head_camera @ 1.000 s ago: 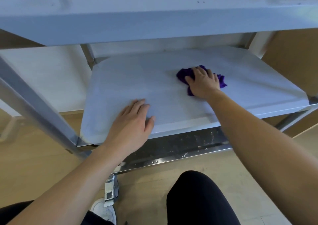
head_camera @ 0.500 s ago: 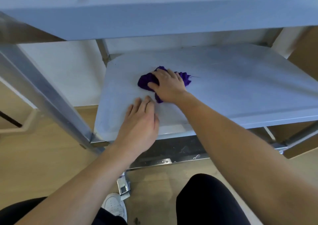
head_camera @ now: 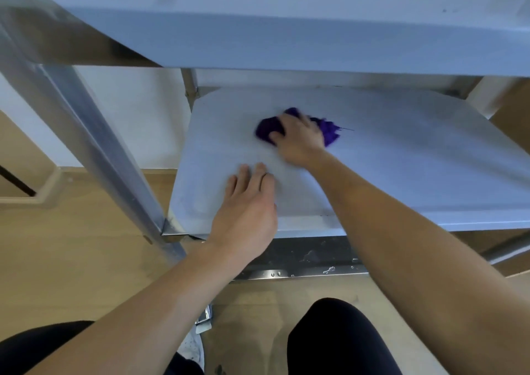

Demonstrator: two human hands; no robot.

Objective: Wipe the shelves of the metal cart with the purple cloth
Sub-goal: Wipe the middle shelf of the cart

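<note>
Nearest, a black-clad knee (head_camera: 338,337) hangs over the wood floor (head_camera: 71,260). Beyond it, the left hand (head_camera: 246,211) lies flat on the front left of the cart's (head_camera: 94,151) middle shelf (head_camera: 415,159), fingers straight and close together, pointing away, holding nothing. Further in, the right hand (head_camera: 298,139) presses the cloth (head_camera: 268,129) onto the same shelf, fingers curled over it, thumb on its left end; blur hides the fingertips. The cloth is bunched, its long axis running left to right, a frayed thread trailing right. The hands are near but apart. The upper shelf (head_camera: 286,39) spans the top.
</note>
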